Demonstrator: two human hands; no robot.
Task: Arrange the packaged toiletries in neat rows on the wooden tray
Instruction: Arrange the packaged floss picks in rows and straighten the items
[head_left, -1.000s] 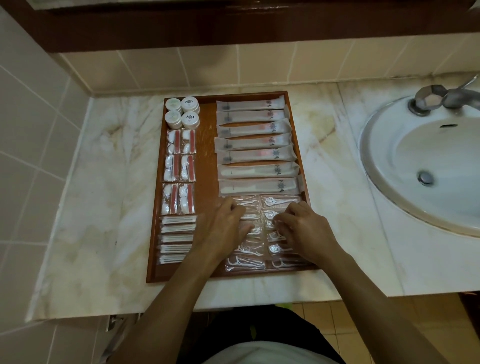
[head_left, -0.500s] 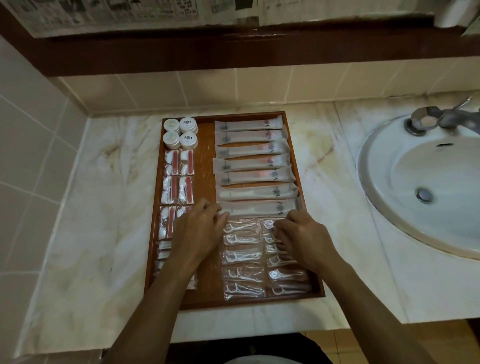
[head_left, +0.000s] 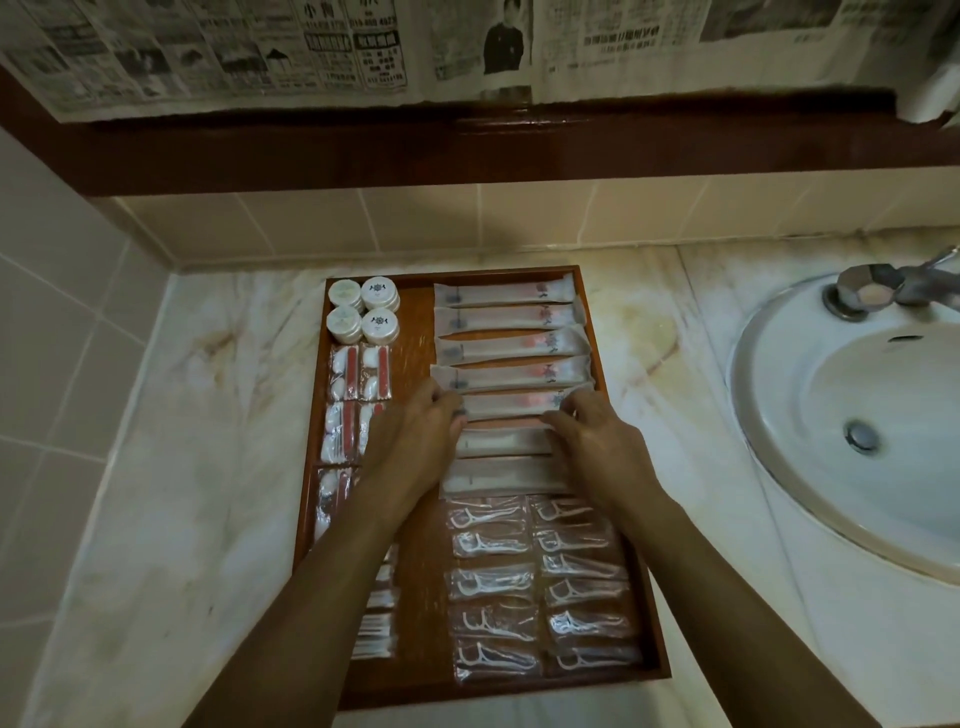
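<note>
The wooden tray (head_left: 415, 322) lies on a marble counter. Several long white toothbrush packets (head_left: 506, 317) lie stacked in a column at its upper right. Below them sit two columns of clear floss pick packets (head_left: 491, 582). Small white round jars (head_left: 363, 309) stand at the upper left, with cotton kit packets (head_left: 358, 371) below them and cotton swab packets (head_left: 376, 631) lower down. My left hand (head_left: 415, 441) pinches the left end of one toothbrush packet (head_left: 511, 405). My right hand (head_left: 592, 441) pinches its right end. My forearms hide part of the left column.
A white sink (head_left: 852, 415) with a metal tap (head_left: 878, 291) sits to the right of the tray. The tiled wall (head_left: 57, 322) stands close on the left. A dark wooden ledge (head_left: 467, 150) with newspaper (head_left: 363, 47) above it runs along the back.
Both hands moved up from the floss pick packets to the toothbrush packets and took hold of one packet's ends. The camera tilted upward.
</note>
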